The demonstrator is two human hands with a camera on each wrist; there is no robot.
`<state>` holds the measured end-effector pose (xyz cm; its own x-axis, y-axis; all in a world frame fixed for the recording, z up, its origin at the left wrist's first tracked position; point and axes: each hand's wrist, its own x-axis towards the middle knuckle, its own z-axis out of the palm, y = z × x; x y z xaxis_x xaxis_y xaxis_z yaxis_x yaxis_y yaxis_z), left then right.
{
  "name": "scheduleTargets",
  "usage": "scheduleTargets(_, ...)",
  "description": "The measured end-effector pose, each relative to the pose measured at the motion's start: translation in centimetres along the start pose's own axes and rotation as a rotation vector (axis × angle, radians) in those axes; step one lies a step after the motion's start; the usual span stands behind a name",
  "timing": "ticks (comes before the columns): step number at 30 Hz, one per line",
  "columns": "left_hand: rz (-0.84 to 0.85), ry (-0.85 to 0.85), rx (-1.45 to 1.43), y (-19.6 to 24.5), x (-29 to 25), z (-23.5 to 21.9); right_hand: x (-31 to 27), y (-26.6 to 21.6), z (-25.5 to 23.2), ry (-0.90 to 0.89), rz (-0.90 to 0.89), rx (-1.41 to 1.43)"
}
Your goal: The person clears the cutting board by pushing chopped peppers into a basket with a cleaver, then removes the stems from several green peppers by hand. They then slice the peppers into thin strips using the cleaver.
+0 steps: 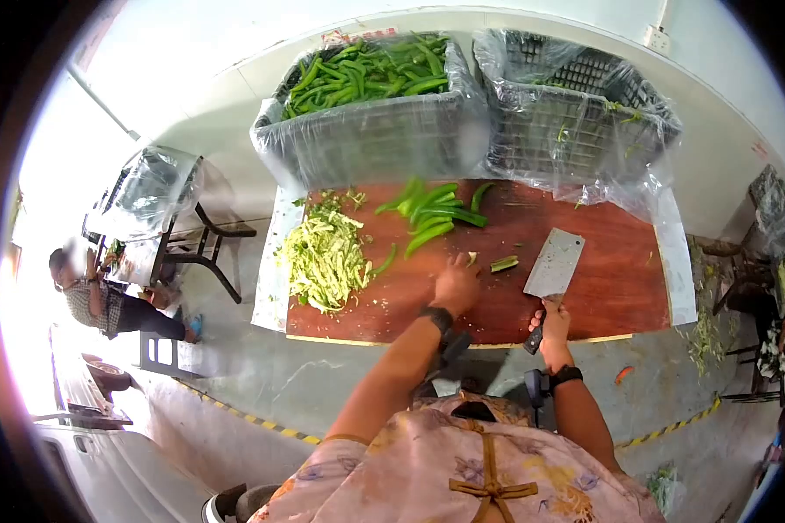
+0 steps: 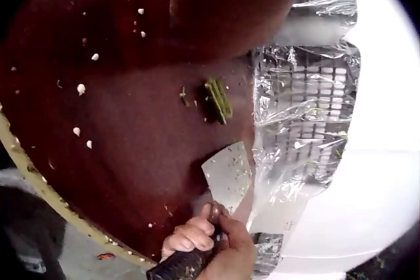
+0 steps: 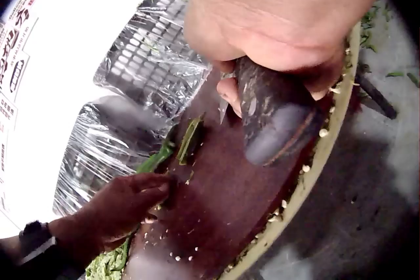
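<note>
My right hand (image 1: 553,327) grips the black handle of a cleaver (image 1: 556,263), its broad blade lying low over the red-brown board (image 1: 610,288). In the right wrist view the handle (image 3: 262,109) juts from under the palm. My left hand (image 1: 456,286) hovers close over the middle of the board, its fingers loosely bent with nothing visible in them. Just beyond its fingertips is a pile of green peppers (image 1: 440,207), partly blurred. To the hand's right lies a cut pepper piece (image 1: 503,263). A heap of pale green shreds (image 1: 327,261) covers the board's left end.
Behind the board stand a plastic-lined crate (image 1: 366,131) full of green peppers and another lined crate (image 1: 576,131) with few scraps. Small pale seeds (image 2: 81,89) dot the board. A person (image 1: 105,296) is at a side table on the far left. Scraps (image 1: 706,336) litter the floor at right.
</note>
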<state>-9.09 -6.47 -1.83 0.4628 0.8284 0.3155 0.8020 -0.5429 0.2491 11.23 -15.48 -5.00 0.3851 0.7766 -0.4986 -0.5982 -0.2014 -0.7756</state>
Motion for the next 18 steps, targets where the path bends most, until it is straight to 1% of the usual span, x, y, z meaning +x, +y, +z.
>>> scheduleTargets(1,-0.001,-0.003,-0.008,-0.9,-0.7,1.8,-0.1,0.1,-0.2,-0.002,0.005,-0.006)
scheduleTargets(2,-0.045,-0.013,-0.072,-2.0,-1.0,3.4,0.0,0.1,-0.3,-0.001,0.000,-0.008)
scheduleTargets(3,-0.089,-0.022,-0.135,-2.3,-1.1,3.2,-0.1,0.1,-0.2,-0.011,-0.020,-0.022)
scheduleTargets(4,-0.088,-0.021,-0.137,-2.7,-1.6,2.9,-0.2,0.1,-0.2,-0.021,-0.037,-0.035)
scheduleTargets(5,-0.111,-0.061,-0.169,-3.2,-2.3,2.6,-0.2,0.1,-0.2,-0.022,-0.038,-0.035)
scheduleTargets(6,-0.133,-0.101,-0.200,-3.2,-2.8,1.4,-0.4,-0.1,-0.1,-0.022,-0.035,-0.030)
scheduleTargets(7,-0.132,-0.099,-0.198,-2.9,-3.3,0.1,-0.3,0.0,-0.1,-0.021,-0.030,-0.024)
scheduleTargets(9,-0.138,-0.033,-0.195,-2.5,-4.6,-1.6,-0.2,0.2,-0.2,-0.039,-0.049,-0.030)
scheduleTargets(10,-0.139,-0.033,-0.194,-2.7,-5.2,-1.8,-0.1,0.3,-0.4,-0.057,-0.069,-0.038)
scheduleTargets(11,-0.143,-0.037,-0.258,-2.8,-5.8,-2.1,0.0,0.4,-0.6,-0.059,-0.069,-0.039)
scheduleTargets(12,-0.147,-0.040,-0.322,-3.1,-6.4,-1.8,-0.1,0.3,-0.6,-0.056,-0.064,-0.039)
scheduleTargets(14,-0.141,-0.016,-0.323,-3.3,-7.8,-1.2,-0.4,0.4,-0.4,-0.056,-0.060,-0.038)
scheduleTargets(16,-0.134,0.011,-0.325,-3.0,-8.1,-1.4,-0.5,0.8,-0.3,-0.050,-0.147,-0.106)
scheduleTargets(17,-0.096,0.074,-0.378,-2.8,-8.4,-1.5,-0.6,1.0,-0.3,-0.052,-0.147,-0.110)
scheduleTargets(18,-0.059,0.136,-0.431,-2.5,-8.6,-1.8,-1.2,1.1,0.2,-0.092,-0.199,-0.154)
